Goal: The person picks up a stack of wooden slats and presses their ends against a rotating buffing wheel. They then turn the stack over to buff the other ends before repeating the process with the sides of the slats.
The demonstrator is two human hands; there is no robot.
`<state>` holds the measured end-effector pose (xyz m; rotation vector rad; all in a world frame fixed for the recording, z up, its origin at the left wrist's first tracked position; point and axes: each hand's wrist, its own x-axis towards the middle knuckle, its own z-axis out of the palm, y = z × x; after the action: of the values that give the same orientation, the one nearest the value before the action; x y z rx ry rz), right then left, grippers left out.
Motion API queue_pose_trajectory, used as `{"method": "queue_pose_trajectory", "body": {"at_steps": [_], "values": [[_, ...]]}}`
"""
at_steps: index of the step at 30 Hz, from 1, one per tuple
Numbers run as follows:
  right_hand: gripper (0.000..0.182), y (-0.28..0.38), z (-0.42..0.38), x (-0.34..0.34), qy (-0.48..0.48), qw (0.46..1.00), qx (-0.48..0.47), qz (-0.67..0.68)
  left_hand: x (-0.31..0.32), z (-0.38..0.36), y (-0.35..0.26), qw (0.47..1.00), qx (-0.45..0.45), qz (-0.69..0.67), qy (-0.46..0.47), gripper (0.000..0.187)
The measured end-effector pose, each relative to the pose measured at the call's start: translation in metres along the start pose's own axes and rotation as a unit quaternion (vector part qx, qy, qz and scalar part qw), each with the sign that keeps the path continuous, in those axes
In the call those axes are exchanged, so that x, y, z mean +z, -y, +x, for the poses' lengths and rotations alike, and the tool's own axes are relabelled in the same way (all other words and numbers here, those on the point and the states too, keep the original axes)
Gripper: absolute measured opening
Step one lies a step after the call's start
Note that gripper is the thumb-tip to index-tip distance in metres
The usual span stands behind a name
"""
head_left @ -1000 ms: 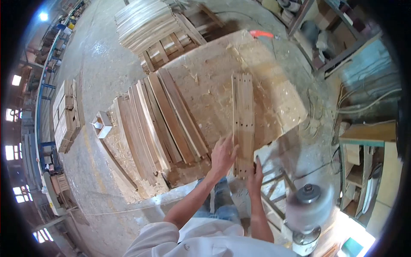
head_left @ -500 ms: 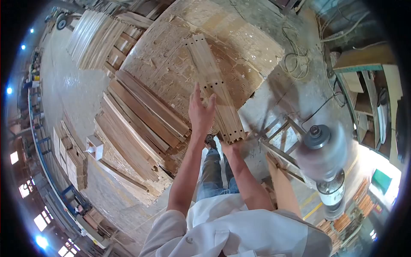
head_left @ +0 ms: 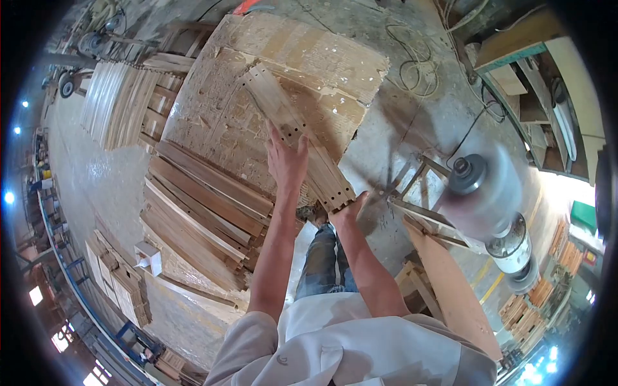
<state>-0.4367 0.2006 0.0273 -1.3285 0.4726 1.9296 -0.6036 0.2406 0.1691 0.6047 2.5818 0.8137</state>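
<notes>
A long, light wooden piece [head_left: 315, 168] with small dark holes runs diagonally over the workbench [head_left: 367, 71], in several strips side by side. My left hand [head_left: 287, 161] lies over its left edge near the middle holes, thumb and index finger spread, the fingers along that edge partly hidden. At the near end, my right hand [head_left: 348, 212] holds the wood from below, with the thumb showing at the right side and the other fingers hidden beneath. Wood shavings are scattered on the bench around the far end.
Stacked wooden slats [head_left: 199, 199] lie left of my left hand. To the right stands a machine with a blurred, spinning drum [head_left: 483, 180] and a metal frame [head_left: 425, 212]. A shelf unit [head_left: 547, 103] is at the upper right; cables [head_left: 418, 71] lie on the floor.
The view has shifted, and the wooden piece has moved left and tilted more to the left. My left hand moved left with it; my right thumb now shows beside the near end.
</notes>
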Motion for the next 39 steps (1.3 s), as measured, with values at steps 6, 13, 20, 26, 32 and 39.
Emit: {"method": "queue_pose_trajectory", "body": {"at_steps": [6,13,20,26,32,39], "values": [[0.086,0.002,-0.022,0.015,0.017,0.999,0.016,-0.031,0.005,0.007,-0.03,0.993,-0.05,0.105,-0.003,0.114],[0.065,0.037,-0.079,-0.02,0.254,0.909,0.029,-0.331,0.006,-0.003,0.012,0.973,0.06,-0.217,0.044,0.105],[0.096,0.091,-0.225,-0.073,0.528,0.788,0.269,-0.166,-0.021,-0.136,-0.009,0.719,-0.013,-0.544,0.432,0.085],[0.107,0.134,-0.301,-0.119,0.563,0.797,0.218,0.027,0.051,-0.238,-0.043,0.54,-0.02,-0.535,0.65,0.085],[0.082,0.187,-0.336,-0.172,0.469,0.877,0.104,-0.024,0.074,-0.332,-0.113,0.506,-0.052,-0.493,0.706,0.08],[0.073,0.215,-0.319,-0.19,0.405,0.909,0.006,-0.099,0.067,-0.345,-0.121,0.73,0.121,-0.358,0.57,0.074]]}}
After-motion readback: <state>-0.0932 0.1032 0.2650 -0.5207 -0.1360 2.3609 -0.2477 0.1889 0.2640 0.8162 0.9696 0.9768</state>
